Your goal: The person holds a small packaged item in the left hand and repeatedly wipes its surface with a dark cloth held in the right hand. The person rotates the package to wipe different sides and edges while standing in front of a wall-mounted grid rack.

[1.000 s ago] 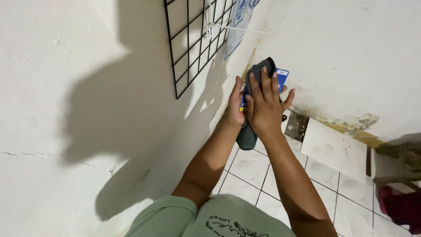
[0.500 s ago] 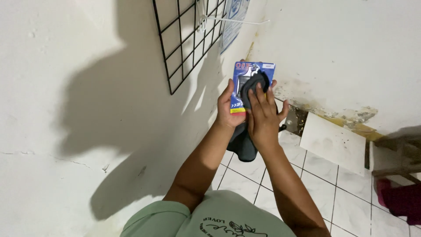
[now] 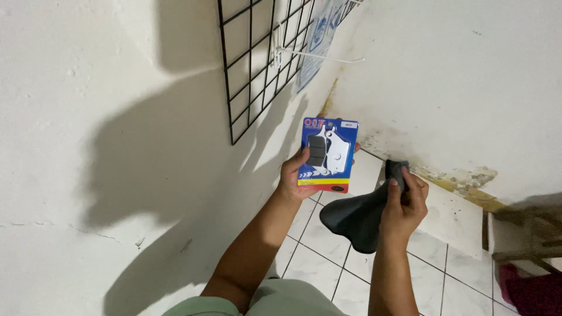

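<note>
My left hand (image 3: 294,175) holds up a blue blister pack (image 3: 328,154) with two grey brake-pad-like parts under clear plastic, a yellow and red strip along its bottom. My right hand (image 3: 403,206) is closed on a dark cloth (image 3: 360,216), which hangs down and to the left below the pack. The cloth is apart from the pack. Both hands are in front of a white wall corner, above a white tiled floor.
A black wire grid panel (image 3: 257,64) hangs on the left wall with a white hook (image 3: 319,57) sticking out and blue packs (image 3: 319,35) further up. A loose white tile (image 3: 453,216) leans against the stained right wall. Wooden pieces (image 3: 527,234) and something red (image 3: 530,289) sit at the lower right.
My right hand has pulled the dark cloth off the pack and down to the right. The blue pack's front is uncovered, still held in my left hand.
</note>
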